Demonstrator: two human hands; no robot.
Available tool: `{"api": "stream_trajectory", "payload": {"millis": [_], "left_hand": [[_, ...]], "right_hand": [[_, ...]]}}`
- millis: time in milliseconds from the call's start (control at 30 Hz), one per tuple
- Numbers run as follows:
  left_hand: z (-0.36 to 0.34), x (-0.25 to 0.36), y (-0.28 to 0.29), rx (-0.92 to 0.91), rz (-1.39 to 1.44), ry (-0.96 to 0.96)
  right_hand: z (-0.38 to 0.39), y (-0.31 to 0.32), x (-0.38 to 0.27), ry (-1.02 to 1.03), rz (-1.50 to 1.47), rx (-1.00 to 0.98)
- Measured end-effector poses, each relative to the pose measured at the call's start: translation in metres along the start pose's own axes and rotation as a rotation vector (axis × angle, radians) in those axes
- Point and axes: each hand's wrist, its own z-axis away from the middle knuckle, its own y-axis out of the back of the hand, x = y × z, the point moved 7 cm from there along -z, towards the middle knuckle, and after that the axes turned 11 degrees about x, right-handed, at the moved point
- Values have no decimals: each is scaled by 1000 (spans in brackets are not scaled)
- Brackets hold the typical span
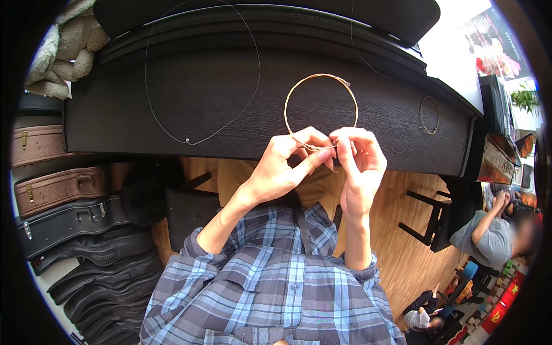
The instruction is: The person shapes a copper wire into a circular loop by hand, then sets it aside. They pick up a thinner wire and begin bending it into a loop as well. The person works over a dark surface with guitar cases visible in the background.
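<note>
A coiled bronze-coloured instrument string (286, 105), probably for a guitar, stands up in a loop above the dark surface, with a small ball end near its upper right. My left hand (288, 161) pinches the lower left of the coil between thumb and fingers. Close beside it, my right hand (359, 158) is closed on the lower right of the same coil, fingertips nearly touching the left ones. A short string end pokes out below the fingers. To the left lies a thin silvery string (260, 68) in a wide loose loop. A small coiled string (438, 115) rests at the right.
The black wood-grained piano-like top (201, 92) spans ahead of me. Brown and black instrument cases (63, 187) stack up at the left, below a plush toy (75, 43). A black stool (428, 221) stands at right; seated people (486, 236) are farther off.
</note>
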Motion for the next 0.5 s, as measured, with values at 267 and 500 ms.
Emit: {"api": "stream_trajectory", "payload": {"millis": [267, 500], "left_hand": [[2, 6, 9, 41, 189, 14], [-2, 22, 25, 226, -117, -194]], "right_hand": [[1, -5, 5, -76, -60, -12], [1, -10, 3, -169, -40, -58]]}}
